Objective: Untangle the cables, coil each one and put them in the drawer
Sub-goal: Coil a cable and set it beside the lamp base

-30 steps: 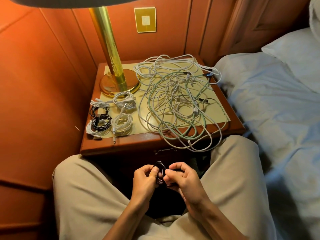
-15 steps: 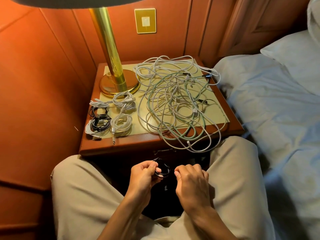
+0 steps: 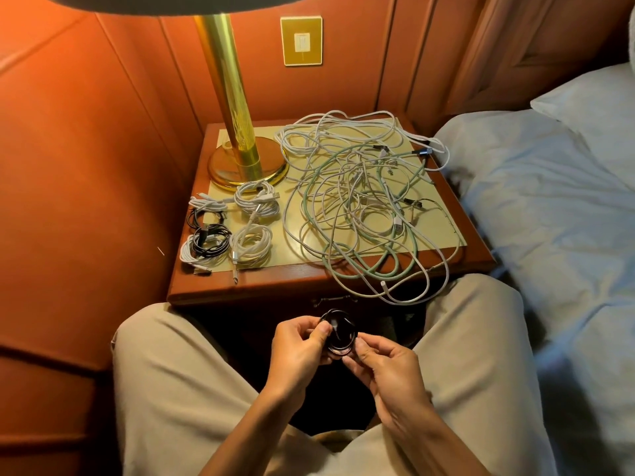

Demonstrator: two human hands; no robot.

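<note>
Closing on the black coil (image 3: 338,336) again, the right hand (image 3: 385,367) pinched its near edge while the left hand (image 3: 297,345) gripped the far side, below the nightstand (image 3: 247,290) front. Half a second earlier the right hand had been clenched apart from it. The wrap was probably being finished. The tangle (image 3: 364,204) and coils (image 3: 230,228) lay unchanged on the nightstand.

Brass lamp (image 3: 240,146) at nightstand (image 3: 247,290) back-left corner, shade cut off by top edge. Gold wall switch plate (image 3: 301,40) behind. Bed with pale sheet (image 3: 549,214), pillow (image 3: 591,108) right.
</note>
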